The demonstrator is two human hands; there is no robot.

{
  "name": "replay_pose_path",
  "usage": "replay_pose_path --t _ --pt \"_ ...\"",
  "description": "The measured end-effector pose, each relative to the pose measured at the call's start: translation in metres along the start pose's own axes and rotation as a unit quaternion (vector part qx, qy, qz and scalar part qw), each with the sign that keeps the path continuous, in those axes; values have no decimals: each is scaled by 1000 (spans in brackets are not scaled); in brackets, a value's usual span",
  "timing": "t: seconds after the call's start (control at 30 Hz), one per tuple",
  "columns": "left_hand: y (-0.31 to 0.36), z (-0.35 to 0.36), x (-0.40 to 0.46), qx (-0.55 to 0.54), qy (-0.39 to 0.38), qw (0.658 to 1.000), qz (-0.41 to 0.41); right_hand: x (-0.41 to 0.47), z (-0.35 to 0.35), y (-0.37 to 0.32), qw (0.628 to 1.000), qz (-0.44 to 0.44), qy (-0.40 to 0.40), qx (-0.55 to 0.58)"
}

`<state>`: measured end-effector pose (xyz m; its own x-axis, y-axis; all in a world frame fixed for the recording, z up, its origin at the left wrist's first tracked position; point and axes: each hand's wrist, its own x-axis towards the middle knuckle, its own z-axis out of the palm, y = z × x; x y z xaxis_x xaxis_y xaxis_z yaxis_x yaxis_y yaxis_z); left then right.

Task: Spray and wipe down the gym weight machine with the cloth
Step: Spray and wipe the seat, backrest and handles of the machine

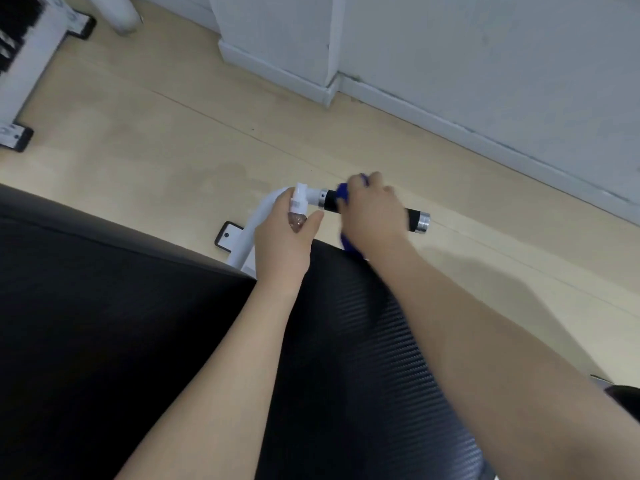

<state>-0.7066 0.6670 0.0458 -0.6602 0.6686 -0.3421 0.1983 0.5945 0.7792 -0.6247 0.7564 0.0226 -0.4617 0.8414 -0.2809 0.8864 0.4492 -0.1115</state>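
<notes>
Right hand presses blue cloth around the handle; left hand holds spray bottle.

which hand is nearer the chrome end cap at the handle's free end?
Right. The right hand wraps the blue cloth round the black handle grip, just short of the chrome end cap. The left hand holds the spray bottle at the grip's opposite end.

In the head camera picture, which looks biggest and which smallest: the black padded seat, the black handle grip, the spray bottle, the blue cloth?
Largest to smallest as they appear:
1. black padded seat, by far, though it is also nearest the camera
2. black handle grip, partly hidden under the right hand
3. spray bottle and blue cloth: both mostly covered by hands, so unranked.
</notes>
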Motion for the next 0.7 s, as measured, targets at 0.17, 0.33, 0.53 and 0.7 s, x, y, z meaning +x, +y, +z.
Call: replay_pose_path --t 0.17,0.33,0.53,0.7 --pt "-2 0 2 -23 23 999 -32 6 14 -28 993 -114 -23 -12" --pt "-3 -1 6 -27 -5 999 -36 -16 5 32 996 -75 42 5" --pt "-7 1 4 -10 -42 999 -18 -32 -3 65 999 13 15 -26" --pt "-6 -2 2 -34 -52 998 -4 14 5 7 993 -111 -19 41"
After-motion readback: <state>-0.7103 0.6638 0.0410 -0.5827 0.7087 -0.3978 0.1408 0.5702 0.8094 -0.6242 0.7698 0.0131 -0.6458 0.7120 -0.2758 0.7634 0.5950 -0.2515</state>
